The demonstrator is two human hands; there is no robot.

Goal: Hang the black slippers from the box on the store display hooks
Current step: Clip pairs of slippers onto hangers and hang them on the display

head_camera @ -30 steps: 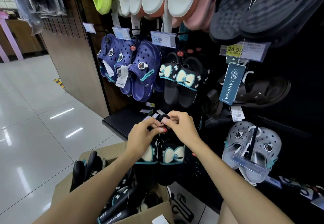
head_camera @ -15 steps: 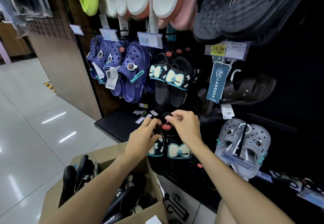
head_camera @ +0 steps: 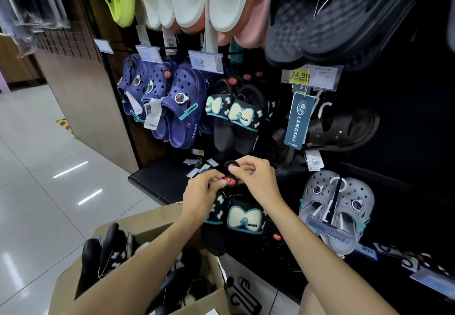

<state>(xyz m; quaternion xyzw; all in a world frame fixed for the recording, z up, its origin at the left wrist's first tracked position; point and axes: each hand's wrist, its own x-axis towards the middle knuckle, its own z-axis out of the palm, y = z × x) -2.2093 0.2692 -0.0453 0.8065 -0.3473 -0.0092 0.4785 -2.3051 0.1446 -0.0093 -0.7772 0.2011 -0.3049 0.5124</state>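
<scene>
Single head-worn view, wide-angle, looking forward and down, close to the display wall [head_camera: 394, 142], box [head_camera: 152, 218] below

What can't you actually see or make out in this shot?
- Head view: the display hook is hidden behind the hands.
- The left slipper of the held pair is partly covered by the left hand.
- The box bottom is cut off by the frame edge.
- The small print on the price tag is blurred.

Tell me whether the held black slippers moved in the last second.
Yes, slightly right. The held black slippers hung left of the bow slippers on the display above; now they sit directly below them, nearer the grey clogs.
</scene>
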